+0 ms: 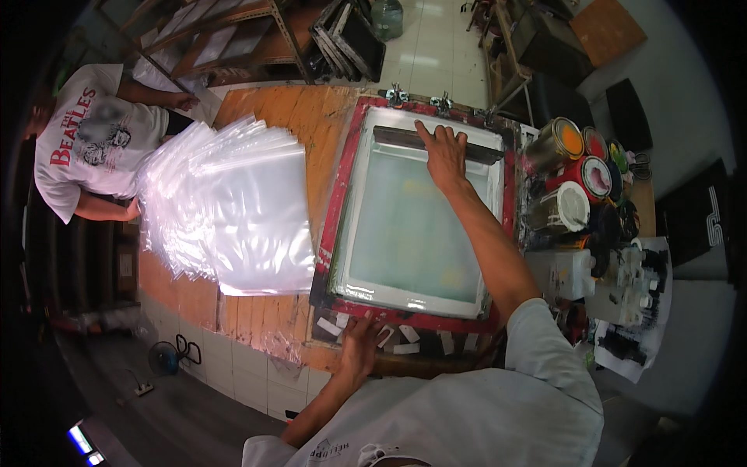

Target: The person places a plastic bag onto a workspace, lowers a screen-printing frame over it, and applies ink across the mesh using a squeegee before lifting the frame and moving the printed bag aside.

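Observation:
A silkscreen frame (pixel 331 247) with red edges and pale greenish mesh lies on the wooden table in front of me. My right hand (pixel 445 156) reaches to its far end and grips a squeegee (pixel 401 138), a long dark bar lying across the mesh, with one finger stretched over the top. At the near edge of the frame, my left hand (pixel 360 342) has its fingers curled against the red border. Left of the frame, a fanned pile of clear plastic bags (pixel 261 210) covers much of the table (pixel 268 105).
Another person (pixel 109 148) stands at the left, one hand at the pile's edge. Open paint cans (pixel 562 140) and white plastic bottles (pixel 568 272) crowd the right side. Metal clamps (pixel 398 96) sit along the frame's far edge. Small white pieces (pixel 408 333) lie near its front.

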A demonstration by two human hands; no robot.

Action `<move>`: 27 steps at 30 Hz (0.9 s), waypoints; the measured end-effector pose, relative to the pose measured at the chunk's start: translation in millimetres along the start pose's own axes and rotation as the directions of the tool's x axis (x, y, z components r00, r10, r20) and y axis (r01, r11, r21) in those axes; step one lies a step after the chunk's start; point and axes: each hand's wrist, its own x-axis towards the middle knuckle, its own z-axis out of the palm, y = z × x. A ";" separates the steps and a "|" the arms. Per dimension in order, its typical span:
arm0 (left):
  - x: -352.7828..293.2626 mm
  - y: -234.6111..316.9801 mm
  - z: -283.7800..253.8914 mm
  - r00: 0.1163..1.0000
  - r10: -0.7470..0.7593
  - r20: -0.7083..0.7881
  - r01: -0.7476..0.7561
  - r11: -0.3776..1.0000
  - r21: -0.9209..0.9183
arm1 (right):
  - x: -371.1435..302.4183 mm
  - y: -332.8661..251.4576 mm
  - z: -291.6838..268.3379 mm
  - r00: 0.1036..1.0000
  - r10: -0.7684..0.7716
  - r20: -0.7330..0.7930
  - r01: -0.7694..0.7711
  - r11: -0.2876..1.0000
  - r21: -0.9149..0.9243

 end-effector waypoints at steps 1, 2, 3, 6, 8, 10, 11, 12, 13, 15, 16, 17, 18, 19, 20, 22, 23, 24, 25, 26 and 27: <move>-2.0 2.8 1.1 1.000 0.008 0.024 -0.008 1.000 0.008 | -12.8 -6.5 -6.6 1.000 -0.015 -0.006 0.015 1.000 0.027; -2.6 6.1 2.7 1.000 0.007 0.030 -0.008 1.000 0.029 | -27.2 -13.6 -15.6 0.998 -0.037 -0.048 0.040 0.998 0.052; -4.0 9.0 3.9 0.999 0.025 0.034 -0.026 0.999 0.043 | -44.2 -22.6 -26.9 0.999 -0.040 0.008 0.039 0.998 0.049; -6.7 14.7 8.1 0.991 0.097 0.089 -0.100 0.994 0.036 | -102.4 -60.1 -72.4 0.996 -0.067 0.055 0.064 0.997 0.040; -9.5 18.8 10.1 0.992 0.095 0.081 -0.098 0.995 0.035 | -142.8 -89.5 -109.4 0.995 -0.056 0.080 0.051 0.996 0.067; -14.4 25.0 13.6 0.988 0.108 0.115 -0.111 0.993 0.025 | -180.1 -118.8 -146.4 0.996 -0.030 0.085 0.019 0.993 0.120; -18.1 29.4 16.6 0.984 0.113 0.137 -0.117 0.993 0.023 | -194.5 -131.9 -163.3 0.997 -0.011 0.079 0.000 0.990 0.144; -21.9 34.6 21.3 0.980 0.119 0.160 -0.124 0.992 0.022 | -203.5 -142.0 -177.8 0.996 0.000 0.086 -0.012 0.990 0.143; -26.8 40.7 27.7 0.974 0.140 0.179 -0.141 0.990 -0.004 | -209.1 -150.8 -191.6 0.995 0.013 0.095 -0.027 0.989 0.143; -41.7 54.6 42.3 0.964 0.176 0.197 -0.169 0.984 -0.049 | -206.1 -159.5 -215.8 0.997 0.025 0.074 -0.034 0.991 0.130; -49.0 62.9 51.7 0.943 0.216 0.254 -0.207 0.976 -0.059 | -198.3 -160.0 -226.0 0.999 0.021 0.042 -0.026 0.993 0.115; -55.5 71.8 61.8 0.921 0.253 0.295 -0.243 0.967 -0.069 | -188.3 -158.5 -236.8 1.000 0.019 0.005 -0.020 0.995 0.098; -61.3 80.6 71.8 0.906 0.281 0.317 -0.272 0.959 -0.075 | -178.0 -156.1 -249.1 1.000 0.006 -0.027 -0.003 0.995 0.099; -66.1 89.6 80.3 0.868 0.321 0.378 -0.304 0.947 -0.106 | -166.4 -153.3 -260.8 0.998 -0.004 -0.064 0.010 0.995 0.099; -69.1 98.5 87.4 0.837 0.353 0.418 -0.329 0.935 -0.133 | -153.5 -149.5 -271.8 0.995 -0.015 -0.100 0.025 0.995 0.099; -57.5 117.3 102.8 0.735 0.404 0.544 -0.353 0.914 -0.201 | -123.1 -135.4 -288.9 0.986 -0.042 -0.161 0.058 0.994 0.091; -45.0 125.4 110.9 0.700 0.439 0.563 -0.417 0.892 -0.176 | -105.6 -127.2 -295.7 0.978 -0.065 -0.197 0.084 0.992 0.090; -27.2 133.1 118.7 0.653 0.471 0.593 -0.476 0.864 -0.162 | -89.0 -120.6 -301.5 0.970 -0.067 -0.235 0.091 0.992 0.090; -4.7 141.9 126.0 0.616 0.494 0.613 -0.509 0.844 -0.169 | -71.7 -114.5 -307.6 0.958 -0.076 -0.276 0.105 0.990 0.094; 29.5 152.4 140.8 0.647 0.519 0.558 -0.659 0.749 0.067 | -54.8 -109.4 -314.3 0.934 -0.092 -0.346 0.136 0.985 0.103; 63.6 161.9 153.7 0.687 0.537 0.489 -0.711 0.636 0.300 | -38.5 -104.4 -322.7 0.950 -0.076 -0.302 0.115 0.987 0.114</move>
